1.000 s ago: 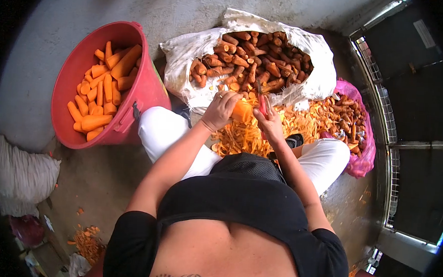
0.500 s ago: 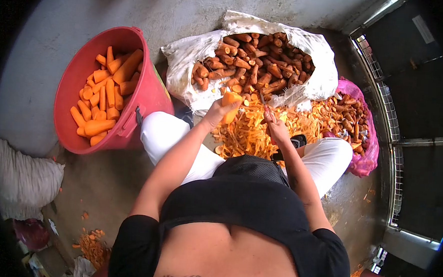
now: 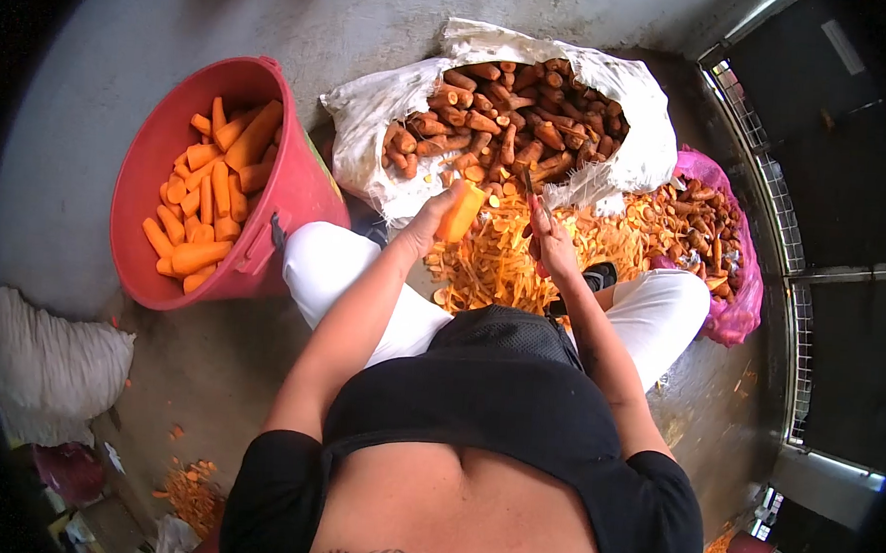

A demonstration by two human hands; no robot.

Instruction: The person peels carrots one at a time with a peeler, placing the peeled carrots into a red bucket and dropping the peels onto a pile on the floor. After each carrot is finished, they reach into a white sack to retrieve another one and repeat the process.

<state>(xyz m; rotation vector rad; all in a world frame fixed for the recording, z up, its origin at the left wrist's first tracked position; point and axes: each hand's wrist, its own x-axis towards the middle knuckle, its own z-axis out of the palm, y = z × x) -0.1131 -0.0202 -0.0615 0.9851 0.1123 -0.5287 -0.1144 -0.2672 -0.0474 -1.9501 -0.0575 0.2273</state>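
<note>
A peeled orange carrot [image 3: 460, 213] is held in my left hand [image 3: 429, 221], whose fingers wrap round its left side. My right hand [image 3: 552, 244] is closed on a knife [image 3: 528, 185] that points up toward the sack; its handle is mostly hidden by the fingers. The carrot and the blade are apart. Below and between the hands lies a heap of orange peelings [image 3: 494, 264]. Just beyond them, unpeeled carrots [image 3: 521, 120] fill an open white sack [image 3: 372, 108].
A red bucket [image 3: 313, 185] of peeled carrots stands at the left. At the right is a pink bag [image 3: 749, 278] with carrot scraps. A white sack [image 3: 53, 361] lies at the lower left, near more peelings [image 3: 191, 496]. A dark metal gate [image 3: 828, 197] borders the right side.
The carrot in my left hand has turned and tilted slightly. My right hand has shifted a little, with the knife still in it. The whole view has moved slightly.
</note>
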